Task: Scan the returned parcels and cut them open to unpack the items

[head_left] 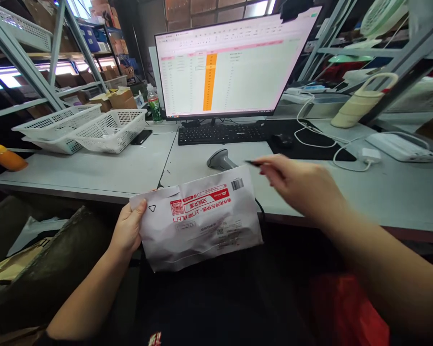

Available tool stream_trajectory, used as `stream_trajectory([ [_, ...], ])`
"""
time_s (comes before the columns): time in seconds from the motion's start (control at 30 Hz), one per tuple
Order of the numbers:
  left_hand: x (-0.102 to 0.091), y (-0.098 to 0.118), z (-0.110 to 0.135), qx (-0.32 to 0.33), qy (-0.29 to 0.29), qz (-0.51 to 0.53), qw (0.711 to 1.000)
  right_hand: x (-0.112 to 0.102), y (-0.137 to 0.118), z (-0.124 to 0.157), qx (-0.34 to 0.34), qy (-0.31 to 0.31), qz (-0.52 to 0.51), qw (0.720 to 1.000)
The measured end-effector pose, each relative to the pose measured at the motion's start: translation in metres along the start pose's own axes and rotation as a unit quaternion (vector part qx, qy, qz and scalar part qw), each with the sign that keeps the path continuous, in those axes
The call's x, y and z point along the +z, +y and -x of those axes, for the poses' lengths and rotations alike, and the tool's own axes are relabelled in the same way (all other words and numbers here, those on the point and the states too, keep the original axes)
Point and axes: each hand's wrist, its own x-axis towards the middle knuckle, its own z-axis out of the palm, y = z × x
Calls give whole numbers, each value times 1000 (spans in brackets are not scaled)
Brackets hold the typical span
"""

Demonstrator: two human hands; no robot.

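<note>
My left hand (128,226) grips the left end of a white courier mailing bag (202,240), thumb on top. The bag carries red printing, a QR code and a barcode, and its print is upside down to me. It is held above my lap at the desk's front edge. My right hand (288,180) is closed on a thin dark pointed tool (253,163), whose tip points left just above the bag's upper right corner; I cannot make out whether it is a pen or a blade. A grey barcode scanner (221,159) lies behind the bag, its handle partly hidden.
A monitor (252,72) showing a spreadsheet stands behind a black keyboard (222,134) and mouse (282,140). White baskets (110,129), a phone (142,137) and a green bottle (154,103) are at left. White cables and a power bank (400,146) lie at right. An open sack (54,254) sits at lower left.
</note>
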Motion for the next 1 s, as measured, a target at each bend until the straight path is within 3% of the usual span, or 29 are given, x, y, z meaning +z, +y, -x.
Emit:
stream_trajectory([
  [0.1, 8, -5, 0, 0, -26, -8, 1000, -21, -61, -3, -220, -49, 6, 974],
  [0.17, 11, -7, 1, 0, -34, -12, 999, -25, -86, -7, -295, -63, 42, 953],
  [0.3, 11, -2, 6, -6, -44, -17, 999, -16, -106, -18, -326, -87, 106, 935],
  [0.6, 10, -7, 13, 3, -49, 5, 999, -12, -132, -30, -317, -123, 165, 926],
  [0.7, 4, -4, 13, 19, -12, 12, 1000, -12, -116, -28, -299, -150, 192, 923],
  [0.83, -6, 4, 10, 21, 26, 35, 999, -9, -65, -19, -242, -192, 237, 921],
  [1.0, -16, 2, -6, 9, 41, 49, 998, -3, 8, 9, -237, -96, 138, 957],
])
